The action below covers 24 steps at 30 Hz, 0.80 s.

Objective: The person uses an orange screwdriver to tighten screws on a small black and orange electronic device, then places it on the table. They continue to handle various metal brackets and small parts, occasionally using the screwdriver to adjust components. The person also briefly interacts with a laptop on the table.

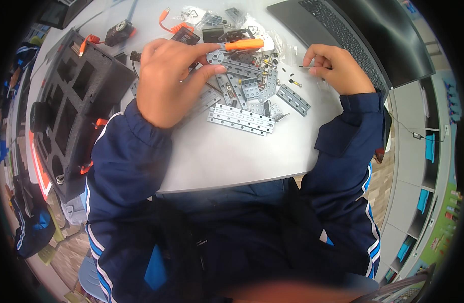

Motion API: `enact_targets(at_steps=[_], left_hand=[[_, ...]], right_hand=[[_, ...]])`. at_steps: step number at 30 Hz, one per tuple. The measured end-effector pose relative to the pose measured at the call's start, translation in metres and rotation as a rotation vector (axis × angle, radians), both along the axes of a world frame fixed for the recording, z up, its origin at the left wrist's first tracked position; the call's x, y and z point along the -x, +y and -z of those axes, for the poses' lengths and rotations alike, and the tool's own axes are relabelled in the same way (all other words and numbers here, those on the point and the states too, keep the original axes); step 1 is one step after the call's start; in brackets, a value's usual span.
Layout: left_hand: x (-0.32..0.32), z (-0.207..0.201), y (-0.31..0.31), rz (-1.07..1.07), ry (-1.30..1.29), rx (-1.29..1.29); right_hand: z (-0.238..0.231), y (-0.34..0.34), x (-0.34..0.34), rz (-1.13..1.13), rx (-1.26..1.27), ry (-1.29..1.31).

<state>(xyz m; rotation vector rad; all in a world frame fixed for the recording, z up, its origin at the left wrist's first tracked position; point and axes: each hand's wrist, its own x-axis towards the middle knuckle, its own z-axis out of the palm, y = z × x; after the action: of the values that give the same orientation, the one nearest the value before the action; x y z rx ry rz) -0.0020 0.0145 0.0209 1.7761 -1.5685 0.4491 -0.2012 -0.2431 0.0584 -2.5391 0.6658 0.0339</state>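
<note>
My left hand [174,76] is raised over the pile and pinches a small round grey disc [215,57] with holes between thumb and forefinger. An orange-handled screwdriver [244,44] shows just beyond the fingertips; whether the hand touches it I cannot tell. To the right, my right hand [338,68] has its fingers pinched on a small thin dark piece [304,66], too small to name. Between the hands lies a heap of grey perforated metal pieces. Nearest me in it are a long slotted plate [240,119] and a shorter bar [293,100].
A black foam-lined case [65,121] stands open at the left, with a black tape-measure-like object [119,33] behind it. A laptop [338,35] occupies the far right. Clear plastic bags [287,50], small screws and a coiled orange cable [180,28] lie around the heap.
</note>
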Motion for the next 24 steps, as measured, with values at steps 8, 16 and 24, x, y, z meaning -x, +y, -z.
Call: enact_targets(at_steps=[8, 16, 24], left_hand=[[-0.0018, 0.0023, -0.0036, 0.023, -0.004, 0.061], [-0.0022, 0.0021, -0.0027, 0.021, -0.012, 0.058], [-0.0027, 0.0022, -0.0014, 0.023, -0.006, 0.038]], right_hand=[[0.0031, 0.0057, -0.0048, -0.014, -0.026, 0.06], [0.0028, 0.0077, -0.0061, -0.047, -0.023, 0.052], [0.0054, 0.0089, -0.0051, -0.067, -0.019, 0.018]])
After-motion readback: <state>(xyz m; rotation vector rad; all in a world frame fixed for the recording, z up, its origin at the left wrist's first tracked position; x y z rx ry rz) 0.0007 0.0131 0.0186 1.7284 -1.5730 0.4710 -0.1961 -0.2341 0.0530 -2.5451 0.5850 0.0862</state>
